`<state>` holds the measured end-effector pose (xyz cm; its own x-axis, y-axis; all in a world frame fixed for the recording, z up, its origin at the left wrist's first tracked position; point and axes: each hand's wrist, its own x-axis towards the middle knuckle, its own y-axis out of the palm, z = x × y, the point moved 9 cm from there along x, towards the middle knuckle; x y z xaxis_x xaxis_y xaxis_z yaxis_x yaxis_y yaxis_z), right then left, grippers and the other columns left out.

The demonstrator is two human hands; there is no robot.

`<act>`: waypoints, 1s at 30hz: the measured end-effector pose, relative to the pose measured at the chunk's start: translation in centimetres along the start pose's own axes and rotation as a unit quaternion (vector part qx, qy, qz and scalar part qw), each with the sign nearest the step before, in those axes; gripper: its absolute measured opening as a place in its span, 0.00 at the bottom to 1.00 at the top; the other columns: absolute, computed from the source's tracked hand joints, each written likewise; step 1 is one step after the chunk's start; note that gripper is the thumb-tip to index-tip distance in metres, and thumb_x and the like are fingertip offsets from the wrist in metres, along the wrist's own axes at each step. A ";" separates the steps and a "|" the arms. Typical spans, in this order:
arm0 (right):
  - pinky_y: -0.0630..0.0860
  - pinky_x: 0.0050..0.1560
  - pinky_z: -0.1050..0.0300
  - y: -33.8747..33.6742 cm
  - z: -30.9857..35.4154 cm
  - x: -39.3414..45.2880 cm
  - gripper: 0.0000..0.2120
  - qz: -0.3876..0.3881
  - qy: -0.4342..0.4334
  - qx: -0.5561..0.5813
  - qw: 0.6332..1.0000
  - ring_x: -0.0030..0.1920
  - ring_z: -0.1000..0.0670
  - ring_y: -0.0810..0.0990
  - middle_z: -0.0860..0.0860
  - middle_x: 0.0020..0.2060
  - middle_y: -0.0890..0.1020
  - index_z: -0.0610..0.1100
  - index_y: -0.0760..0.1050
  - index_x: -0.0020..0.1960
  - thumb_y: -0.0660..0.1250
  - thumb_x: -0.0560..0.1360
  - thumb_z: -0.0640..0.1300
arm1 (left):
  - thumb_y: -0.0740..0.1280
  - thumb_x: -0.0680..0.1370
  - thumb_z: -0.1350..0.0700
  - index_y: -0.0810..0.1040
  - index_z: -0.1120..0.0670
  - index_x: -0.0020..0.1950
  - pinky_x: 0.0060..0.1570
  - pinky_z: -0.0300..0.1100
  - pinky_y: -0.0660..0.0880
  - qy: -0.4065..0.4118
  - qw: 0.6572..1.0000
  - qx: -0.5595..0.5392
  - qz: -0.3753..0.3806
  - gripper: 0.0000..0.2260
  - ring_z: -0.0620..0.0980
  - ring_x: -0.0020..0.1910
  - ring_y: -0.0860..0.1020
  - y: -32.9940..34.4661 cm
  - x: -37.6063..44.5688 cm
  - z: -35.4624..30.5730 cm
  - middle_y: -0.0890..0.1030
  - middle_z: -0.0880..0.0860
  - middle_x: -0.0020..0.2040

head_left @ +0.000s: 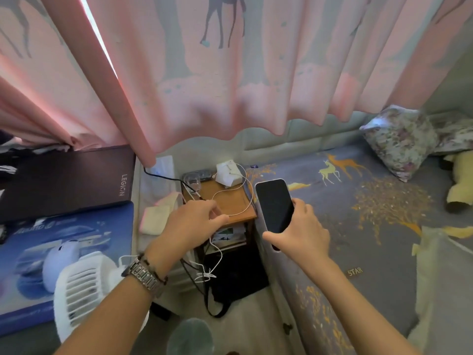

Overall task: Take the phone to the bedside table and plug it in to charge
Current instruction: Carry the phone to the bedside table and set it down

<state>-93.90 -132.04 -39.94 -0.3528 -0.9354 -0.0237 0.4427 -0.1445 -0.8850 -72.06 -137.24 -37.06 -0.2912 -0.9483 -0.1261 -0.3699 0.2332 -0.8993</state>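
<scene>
A black phone (274, 204) with a dark screen is held upright in my right hand (302, 230), just right of the small wooden bedside table (230, 201). My left hand (194, 221) hovers over the table's front edge and pinches the white charging cable (243, 185). The cable loops across the tabletop and hangs down in front of the table. Its plug end is hidden in my fingers. A metal watch sits on my left wrist.
A glass (192, 181) and a white folded box (228, 175) stand at the table's back. A black bag (235, 275) sits below. The bed (358, 226) with pillows lies right. A white fan (82, 285), boxes and pink curtains (204, 73) lie left and behind.
</scene>
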 end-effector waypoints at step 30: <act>0.75 0.47 0.47 28.5 -2.7 26.5 0.47 0.193 -0.041 -0.042 0.979 0.62 0.43 0.71 0.47 0.62 0.72 0.44 0.60 0.69 0.74 0.58 0.61 | 0.63 0.76 0.43 0.79 0.48 0.52 0.49 0.50 0.78 -0.250 0.963 -0.060 0.081 0.12 0.50 0.48 0.79 18.0 24.6 16.6 0.82 0.49 0.48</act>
<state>-92.83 -160.07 -67.04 -0.1045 -0.9382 -0.3298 0.4589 0.2487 -0.8529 -71.26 -159.95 -63.28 0.0963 -0.8759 -0.4729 -0.4640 0.3808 -0.7998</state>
